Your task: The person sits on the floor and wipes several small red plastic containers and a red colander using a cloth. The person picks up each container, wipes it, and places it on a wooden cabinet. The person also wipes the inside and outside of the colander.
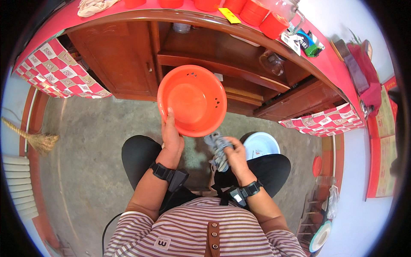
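Note:
My left hand (172,136) grips the near left rim of an orange-red plastic basin (189,102), thumb over the rim and the inside facing up. Two groups of small dark marks or holes show on its inner wall. In my right hand (237,155) is a crumpled grey-blue cloth (218,151), close below the basin's near edge. A light blue plastic basin (261,144) stands on the floor beyond my right knee, partly hidden by it.
Ahead stands a brown wooden cabinet (112,61) with open shelves, a glass jug (273,62) inside and red containers (253,13) on top. Checked cloths hang at both ends. A straw broom (38,139) leans at left; a red lid (317,166) is at right.

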`<state>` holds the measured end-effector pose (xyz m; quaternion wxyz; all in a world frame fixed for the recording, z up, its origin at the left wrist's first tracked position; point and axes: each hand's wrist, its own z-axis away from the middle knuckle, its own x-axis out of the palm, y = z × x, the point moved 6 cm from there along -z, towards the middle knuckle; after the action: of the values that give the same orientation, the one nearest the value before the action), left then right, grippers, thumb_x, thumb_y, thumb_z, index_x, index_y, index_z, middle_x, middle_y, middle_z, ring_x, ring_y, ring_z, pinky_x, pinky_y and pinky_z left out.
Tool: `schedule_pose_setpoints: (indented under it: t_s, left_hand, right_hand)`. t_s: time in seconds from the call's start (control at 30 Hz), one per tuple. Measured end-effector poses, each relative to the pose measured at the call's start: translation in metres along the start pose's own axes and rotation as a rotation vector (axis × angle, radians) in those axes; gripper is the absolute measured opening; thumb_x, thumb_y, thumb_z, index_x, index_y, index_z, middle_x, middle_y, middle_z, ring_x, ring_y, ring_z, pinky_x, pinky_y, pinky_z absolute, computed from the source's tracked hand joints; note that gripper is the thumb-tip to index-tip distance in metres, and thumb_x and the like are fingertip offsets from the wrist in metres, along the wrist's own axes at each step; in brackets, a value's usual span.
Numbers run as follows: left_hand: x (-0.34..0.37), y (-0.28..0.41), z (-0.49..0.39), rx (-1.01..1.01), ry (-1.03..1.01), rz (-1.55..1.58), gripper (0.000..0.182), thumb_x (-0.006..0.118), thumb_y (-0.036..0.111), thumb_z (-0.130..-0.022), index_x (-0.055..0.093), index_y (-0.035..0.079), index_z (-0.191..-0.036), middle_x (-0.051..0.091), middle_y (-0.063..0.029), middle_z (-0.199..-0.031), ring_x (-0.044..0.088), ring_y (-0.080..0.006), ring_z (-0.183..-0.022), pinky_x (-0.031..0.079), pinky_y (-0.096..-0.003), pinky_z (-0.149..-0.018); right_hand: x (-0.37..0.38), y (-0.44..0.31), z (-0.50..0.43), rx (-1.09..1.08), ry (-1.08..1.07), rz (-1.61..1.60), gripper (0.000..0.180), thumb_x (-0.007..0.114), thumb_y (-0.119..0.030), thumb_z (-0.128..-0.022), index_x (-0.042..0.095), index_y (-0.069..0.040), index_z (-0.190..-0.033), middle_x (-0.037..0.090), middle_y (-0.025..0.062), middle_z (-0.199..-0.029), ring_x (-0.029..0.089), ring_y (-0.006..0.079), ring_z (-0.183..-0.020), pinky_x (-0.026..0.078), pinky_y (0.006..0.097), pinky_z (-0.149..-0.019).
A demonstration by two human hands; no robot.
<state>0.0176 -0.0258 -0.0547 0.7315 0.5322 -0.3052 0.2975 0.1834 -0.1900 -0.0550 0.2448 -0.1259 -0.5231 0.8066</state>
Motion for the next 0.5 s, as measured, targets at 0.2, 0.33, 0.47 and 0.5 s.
schedule_pose_setpoints:
  t_s: [0.2,0.33,0.47,0.5]
  left_hand:
    - [0.002,-0.024,0.012,-0.220,-0.061,-0.154,0.051,0.054,0.029,-0.096,0.039,0.002,-0.137,0.048,-0.0101,-0.134,0.047,-0.0201,-0.121,0.039,-0.0337,-0.101]
    - [-0.005,-0.040,0.019,-0.300,-0.042,-0.120,0.056,0.055,0.030,-0.096,0.034,0.005,-0.141,0.044,-0.0097,-0.139,0.043,-0.0203,-0.127,0.036,-0.0344,-0.104]
    - [-0.012,-0.043,0.018,-0.300,0.035,-0.094,0.056,0.055,0.030,-0.096,0.034,0.005,-0.141,0.045,-0.0099,-0.138,0.044,-0.0205,-0.125,0.038,-0.0347,-0.103]
    - [-0.013,-0.043,0.017,-0.314,0.059,-0.075,0.056,0.055,0.030,-0.096,0.035,0.005,-0.141,0.045,-0.0100,-0.137,0.045,-0.0205,-0.124,0.038,-0.0348,-0.103]
  right_hand:
    - [-0.018,-0.019,-0.014,-0.220,0.263,-0.128,0.034,0.057,-0.005,-0.088,0.046,0.001,-0.119,0.058,0.0088,-0.107,0.057,0.0145,-0.093,0.047,0.0274,-0.082]
    - [-0.019,0.012,-0.014,-0.107,0.224,-0.084,0.032,0.061,-0.006,-0.088,0.048,0.003,-0.116,0.059,0.0095,-0.106,0.058,0.0155,-0.092,0.047,0.0285,-0.082]
    - [-0.024,0.047,-0.003,0.218,0.073,-0.138,0.025,0.059,-0.005,-0.089,0.053,0.001,-0.113,0.062,0.0099,-0.103,0.061,0.0184,-0.089,0.050,0.0310,-0.078]
    - [-0.028,0.052,0.000,0.321,0.069,-0.130,0.024,0.058,-0.005,-0.090,0.054,0.001,-0.113,0.062,0.0104,-0.103,0.062,0.0190,-0.090,0.051,0.0315,-0.078]
